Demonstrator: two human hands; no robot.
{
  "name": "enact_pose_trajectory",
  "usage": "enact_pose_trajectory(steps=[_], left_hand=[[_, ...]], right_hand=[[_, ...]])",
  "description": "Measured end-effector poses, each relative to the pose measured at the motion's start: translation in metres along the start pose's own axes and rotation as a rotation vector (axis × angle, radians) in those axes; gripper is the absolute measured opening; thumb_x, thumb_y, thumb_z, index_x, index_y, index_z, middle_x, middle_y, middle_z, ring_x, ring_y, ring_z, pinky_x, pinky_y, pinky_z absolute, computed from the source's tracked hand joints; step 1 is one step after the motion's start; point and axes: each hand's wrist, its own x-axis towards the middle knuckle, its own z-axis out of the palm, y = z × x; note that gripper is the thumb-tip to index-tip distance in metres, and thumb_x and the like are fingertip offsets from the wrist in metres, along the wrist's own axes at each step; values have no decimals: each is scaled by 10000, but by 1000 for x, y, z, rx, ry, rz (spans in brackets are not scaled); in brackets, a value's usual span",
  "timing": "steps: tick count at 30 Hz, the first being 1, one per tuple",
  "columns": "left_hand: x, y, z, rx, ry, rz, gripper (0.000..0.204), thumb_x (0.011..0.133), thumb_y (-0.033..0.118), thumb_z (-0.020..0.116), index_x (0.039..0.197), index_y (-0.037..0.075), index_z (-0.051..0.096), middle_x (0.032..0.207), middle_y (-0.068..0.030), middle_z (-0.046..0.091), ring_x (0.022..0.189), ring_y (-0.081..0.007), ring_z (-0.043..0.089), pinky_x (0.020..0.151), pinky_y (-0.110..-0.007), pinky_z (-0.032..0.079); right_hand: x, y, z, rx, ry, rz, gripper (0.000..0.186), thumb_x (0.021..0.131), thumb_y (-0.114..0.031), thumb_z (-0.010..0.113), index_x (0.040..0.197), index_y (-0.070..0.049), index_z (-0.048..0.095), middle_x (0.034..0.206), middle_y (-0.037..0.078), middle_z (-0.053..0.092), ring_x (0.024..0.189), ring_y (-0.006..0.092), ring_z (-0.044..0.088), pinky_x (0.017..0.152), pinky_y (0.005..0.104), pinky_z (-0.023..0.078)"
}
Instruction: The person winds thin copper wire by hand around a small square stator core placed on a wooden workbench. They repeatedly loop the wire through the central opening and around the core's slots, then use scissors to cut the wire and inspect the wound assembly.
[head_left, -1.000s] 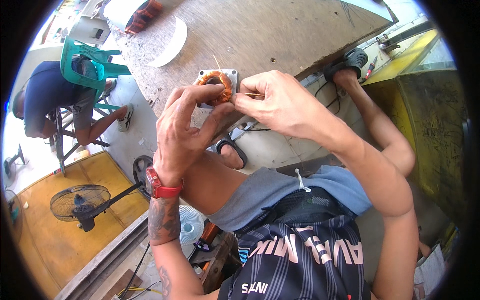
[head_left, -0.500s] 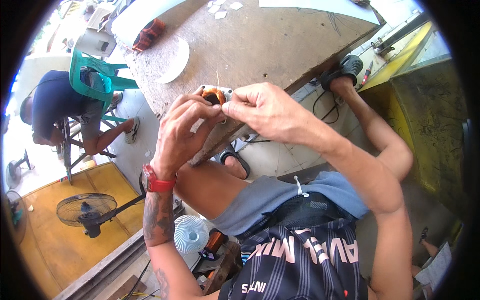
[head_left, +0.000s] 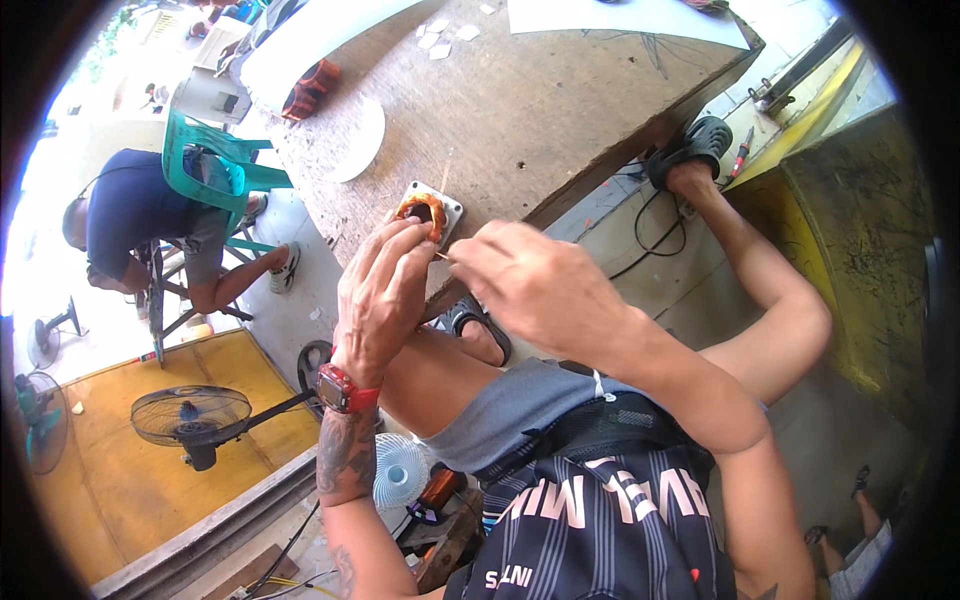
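A ring-shaped copper winding, probably a small motor stator, sits in a pale square metal housing at the table's near edge. My left hand grips its near side, fingertips at the ring's rim and opening. To its right, my right hand is closed in a pinch on a thin light strand that runs toward the winding; whether it is wire or thread is too small to tell. Another thin strand sticks up from the far side of the housing.
On the wooden table lie a white round sheet, an orange-and-black coil part and several small white pieces. A black fan stands at lower left. Someone sits near a green chair at left. A screwdriver lies at right.
My right hand has drawn back from the winding, downward and to the right, with the thin strand now showing between. My left hand has shifted slightly lower, uncovering more of the housing.
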Motion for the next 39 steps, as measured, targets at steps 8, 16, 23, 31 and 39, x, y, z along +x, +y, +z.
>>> enact_pose_trajectory(steps=[8,16,23,31,39], left_hand=[[-1,-1,6,-138,44,-70,273,861,-90,715,1076,47,619,1193,-140,703,1162,-376,677,994,-482,557],[0,5,15,-163,159,-71,202,910,-53,717,1043,58,612,1138,-119,740,1149,-350,704,1093,-502,536],[-5,8,18,-223,144,-222,180,949,-28,710,1062,61,602,1132,-117,737,1179,-342,691,1095,-511,524],[-9,9,21,-38,84,-101,270,953,-43,702,1154,71,562,1237,-149,691,1264,-374,639,1043,-489,515],[-4,14,15,-55,36,-117,309,937,-87,689,1175,61,559,1275,-165,686,1273,-388,629,1045,-481,523]], right_hand=[[-34,45,-121,1218,351,158,285,1114,-283,458,911,-101,538,1412,221,634,1336,348,605,1210,545,419],[-38,4,-186,883,627,-56,243,1105,-146,524,1276,21,574,1119,82,612,942,185,603,913,334,511],[-16,21,-46,-93,455,99,79,921,-92,796,966,-50,747,907,68,723,821,206,673,708,341,527],[-2,21,-17,-87,422,72,92,849,-72,784,910,-66,716,883,79,669,881,279,657,793,389,547],[9,27,5,-60,361,44,118,868,-106,805,942,-51,731,879,87,695,861,293,658,790,393,526]])
